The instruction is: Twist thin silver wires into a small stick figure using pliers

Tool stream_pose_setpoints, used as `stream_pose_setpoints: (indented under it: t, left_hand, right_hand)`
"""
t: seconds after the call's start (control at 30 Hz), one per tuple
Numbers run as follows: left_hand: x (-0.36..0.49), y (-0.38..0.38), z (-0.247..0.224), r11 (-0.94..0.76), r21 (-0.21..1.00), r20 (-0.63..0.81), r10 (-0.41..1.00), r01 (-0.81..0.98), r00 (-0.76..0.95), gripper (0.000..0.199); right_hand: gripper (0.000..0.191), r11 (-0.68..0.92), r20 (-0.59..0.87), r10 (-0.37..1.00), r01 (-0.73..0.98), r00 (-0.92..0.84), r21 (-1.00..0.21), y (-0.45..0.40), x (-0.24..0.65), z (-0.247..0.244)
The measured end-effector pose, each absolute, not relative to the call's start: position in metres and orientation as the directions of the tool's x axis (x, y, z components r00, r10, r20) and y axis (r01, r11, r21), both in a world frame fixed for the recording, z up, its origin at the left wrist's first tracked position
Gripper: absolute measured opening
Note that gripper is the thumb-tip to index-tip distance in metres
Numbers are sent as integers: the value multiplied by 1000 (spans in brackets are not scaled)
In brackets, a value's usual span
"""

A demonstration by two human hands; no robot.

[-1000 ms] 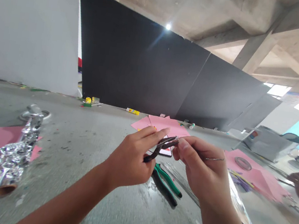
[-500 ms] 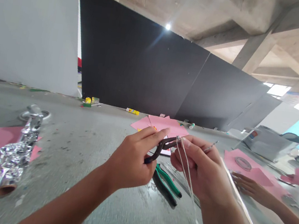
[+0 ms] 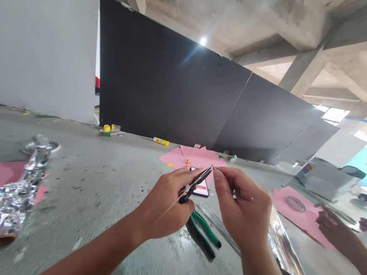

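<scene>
My left hand (image 3: 168, 202) is closed around a pair of dark pliers (image 3: 202, 178), their jaws pointing up and to the right. A thin pale wire (image 3: 173, 206) runs along the jaws and back over the left hand. At the jaw tips, my right hand (image 3: 245, 206) pinches the silvery wire between thumb and forefinger. A bit of metal shows among its curled fingers. Below the hands, pliers with green and black handles (image 3: 206, 229) lie on the table, their head mostly hidden. Several loose wires (image 3: 217, 220) lie beside them.
A phone (image 3: 202, 189) and pink paper (image 3: 197, 155) lie beyond my hands. On the left stands a foil-wrapped tube (image 3: 10, 203) on pink paper. A foil roll (image 3: 289, 259) lies right, near another person's hands (image 3: 335, 227). A glue stick (image 3: 161, 141) lies by the black board (image 3: 177, 86).
The pliers have turned from pointing right to pointing upward. The wire strands that hung over my right hand now trail across my left. The other person's hand has moved right.
</scene>
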State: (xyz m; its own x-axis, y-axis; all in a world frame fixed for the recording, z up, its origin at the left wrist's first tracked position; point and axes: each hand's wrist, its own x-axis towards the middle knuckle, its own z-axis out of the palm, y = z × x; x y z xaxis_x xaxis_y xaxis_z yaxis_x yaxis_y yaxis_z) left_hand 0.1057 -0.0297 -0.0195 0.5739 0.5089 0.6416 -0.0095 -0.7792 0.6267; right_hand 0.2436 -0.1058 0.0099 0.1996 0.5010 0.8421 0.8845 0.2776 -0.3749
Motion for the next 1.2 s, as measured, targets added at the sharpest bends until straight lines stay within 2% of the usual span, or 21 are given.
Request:
stream_pose_setpoints:
  t: [0.13,0.33,0.7,1.07,1.2]
  left_hand:
    - [106,-33,-19,-744,667,627,531,-39,570,30]
    - [105,-32,-21,-752,658,653,542,-41,529,36]
    - [105,-29,-20,-819,572,727,482,-43,489,32]
    - [98,-24,-23,-885,465,734,399,22,550,27]
    - [96,-23,-22,-873,487,715,418,31,561,25]
  right_hand:
    - [12,285,863,483,905,149,-316,-108,241,10]
    - [11,310,879,466,912,99,-268,-109,240,9]
    - [9,281,872,487,936,49,-210,-111,239,9]
    - [13,294,858,509,923,70,-250,-109,239,7]
    - [13,287,855,512,923,78,-256,-107,238,5]
